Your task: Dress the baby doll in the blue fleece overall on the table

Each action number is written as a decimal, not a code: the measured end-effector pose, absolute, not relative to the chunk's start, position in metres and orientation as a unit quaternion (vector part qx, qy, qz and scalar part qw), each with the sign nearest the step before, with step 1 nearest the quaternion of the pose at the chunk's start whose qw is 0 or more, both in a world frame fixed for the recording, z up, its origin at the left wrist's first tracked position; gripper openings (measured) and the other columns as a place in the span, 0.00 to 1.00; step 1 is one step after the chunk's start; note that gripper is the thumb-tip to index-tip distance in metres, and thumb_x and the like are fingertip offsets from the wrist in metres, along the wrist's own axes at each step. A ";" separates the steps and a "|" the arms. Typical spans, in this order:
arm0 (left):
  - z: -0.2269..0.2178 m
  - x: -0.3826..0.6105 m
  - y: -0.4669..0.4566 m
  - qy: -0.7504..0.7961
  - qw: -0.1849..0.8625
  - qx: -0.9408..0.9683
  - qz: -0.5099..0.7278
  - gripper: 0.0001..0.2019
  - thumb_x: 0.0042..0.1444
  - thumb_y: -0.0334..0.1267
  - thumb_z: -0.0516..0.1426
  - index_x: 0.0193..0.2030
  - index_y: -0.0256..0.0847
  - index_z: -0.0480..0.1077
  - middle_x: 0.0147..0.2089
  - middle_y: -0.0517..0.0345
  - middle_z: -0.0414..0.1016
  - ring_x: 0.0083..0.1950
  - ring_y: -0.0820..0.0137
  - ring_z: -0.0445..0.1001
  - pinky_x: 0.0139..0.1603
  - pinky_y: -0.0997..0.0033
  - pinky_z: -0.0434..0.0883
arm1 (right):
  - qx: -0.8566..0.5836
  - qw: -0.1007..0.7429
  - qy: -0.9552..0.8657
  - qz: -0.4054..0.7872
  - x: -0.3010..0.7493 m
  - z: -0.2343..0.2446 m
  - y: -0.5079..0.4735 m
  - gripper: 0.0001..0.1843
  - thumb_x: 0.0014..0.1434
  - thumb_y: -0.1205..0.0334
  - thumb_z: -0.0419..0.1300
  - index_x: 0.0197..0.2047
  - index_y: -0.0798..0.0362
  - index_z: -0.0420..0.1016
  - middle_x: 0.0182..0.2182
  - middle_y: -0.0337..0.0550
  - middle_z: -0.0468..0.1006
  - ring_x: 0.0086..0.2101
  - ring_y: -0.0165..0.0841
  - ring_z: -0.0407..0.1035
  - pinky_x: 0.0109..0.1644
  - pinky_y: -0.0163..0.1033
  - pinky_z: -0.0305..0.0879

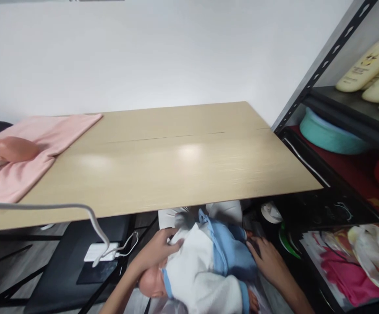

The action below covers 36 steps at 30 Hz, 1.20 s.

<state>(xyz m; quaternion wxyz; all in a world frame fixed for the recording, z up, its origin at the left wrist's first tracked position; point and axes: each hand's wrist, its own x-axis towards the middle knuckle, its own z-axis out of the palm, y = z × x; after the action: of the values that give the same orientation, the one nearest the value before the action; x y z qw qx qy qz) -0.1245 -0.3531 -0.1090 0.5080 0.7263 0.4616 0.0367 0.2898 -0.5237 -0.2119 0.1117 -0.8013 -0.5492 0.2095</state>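
A baby doll [192, 257] in a white top with blue trim and blue pants lies across my lap below the table edge, its head to the left and feet to the right. My left hand [158, 250] grips the doll at its upper arm and white sleeve, near the head. At the other end, my right hand [269, 261] holds the doll by the lower legs, its fingertips partly hidden behind the blue pants [230, 250]. One doll foot shows beside the right fingers.
A wooden table [189, 170] stretches ahead; another doll [11, 149] lies on a pink towel [68, 131] at its left. A grey cable crosses to a white charger [99, 252] on a black seat [55, 270]. Shelves at right carry bottles [367, 65] and a teal basin [333, 135].
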 end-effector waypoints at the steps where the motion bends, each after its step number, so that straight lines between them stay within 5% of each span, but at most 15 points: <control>1: -0.111 -0.125 -0.352 0.459 0.511 0.726 0.035 0.22 0.70 0.59 0.58 0.41 0.39 0.76 0.40 0.56 0.80 0.44 0.62 0.74 0.46 0.64 0.67 | -0.806 0.123 -0.526 0.243 0.284 -0.214 -0.526 0.27 0.73 0.37 0.56 0.51 0.48 0.87 0.51 0.60 0.91 0.54 0.54 0.88 0.60 0.52 0.82; 5: -0.119 -0.126 -0.347 0.458 0.512 0.726 0.031 0.24 0.71 0.62 0.58 0.41 0.39 0.76 0.41 0.55 0.81 0.46 0.60 0.75 0.47 0.64 0.67 | -0.811 0.188 -0.443 0.333 0.266 -0.223 -0.521 0.29 0.69 0.34 0.54 0.50 0.47 0.86 0.52 0.58 0.93 0.56 0.54 0.88 0.61 0.50 0.82; 12: -0.122 -0.126 -0.344 0.471 0.519 0.713 0.025 0.27 0.71 0.64 0.57 0.41 0.40 0.76 0.41 0.54 0.80 0.44 0.61 0.73 0.46 0.63 0.66 | -0.811 0.282 -0.383 0.339 0.269 -0.227 -0.504 0.35 0.53 0.24 0.63 0.45 0.45 0.87 0.29 0.52 0.88 0.37 0.58 0.88 0.45 0.54 0.81; 21: -0.122 -0.126 -0.344 0.480 0.531 0.698 0.022 0.31 0.71 0.67 0.57 0.45 0.37 0.79 0.45 0.50 0.85 0.46 0.57 0.78 0.47 0.63 0.69 | -0.817 0.305 -0.352 0.340 0.265 -0.232 -0.500 0.39 0.54 0.24 0.62 0.48 0.50 0.88 0.28 0.50 0.87 0.35 0.54 0.86 0.40 0.49 0.77; 27: -0.127 -0.128 -0.342 0.468 0.540 0.699 0.034 0.33 0.72 0.68 0.57 0.49 0.35 0.82 0.49 0.48 0.88 0.49 0.55 0.80 0.49 0.63 0.71 | -0.797 0.330 -0.361 0.353 0.265 -0.237 -0.498 0.43 0.52 0.23 0.62 0.48 0.54 0.91 0.21 0.41 0.76 0.28 0.46 0.78 0.38 0.47 0.73; 30: -0.128 -0.128 -0.341 0.471 0.542 0.695 0.031 0.32 0.72 0.68 0.57 0.48 0.36 0.81 0.48 0.50 0.87 0.48 0.57 0.79 0.48 0.64 0.70 | -0.791 0.330 -0.365 0.363 0.264 -0.241 -0.496 0.44 0.53 0.25 0.62 0.50 0.56 0.92 0.20 0.40 0.75 0.27 0.45 0.76 0.37 0.47 0.71; 36: -0.130 -0.127 -0.339 0.468 0.552 0.690 0.031 0.32 0.72 0.68 0.57 0.48 0.36 0.81 0.48 0.48 0.88 0.46 0.56 0.80 0.46 0.63 0.70 | -0.776 0.325 -0.365 0.398 0.270 -0.250 -0.492 0.36 0.51 0.27 0.63 0.44 0.49 0.91 0.34 0.53 0.90 0.39 0.55 0.87 0.50 0.54 0.81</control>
<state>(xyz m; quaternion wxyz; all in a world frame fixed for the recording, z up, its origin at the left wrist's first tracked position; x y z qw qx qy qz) -0.1270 -0.3388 -0.1296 0.5515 0.6895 0.4684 0.0306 0.2698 -0.4919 -0.2502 0.3247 -0.7765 -0.3652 0.3979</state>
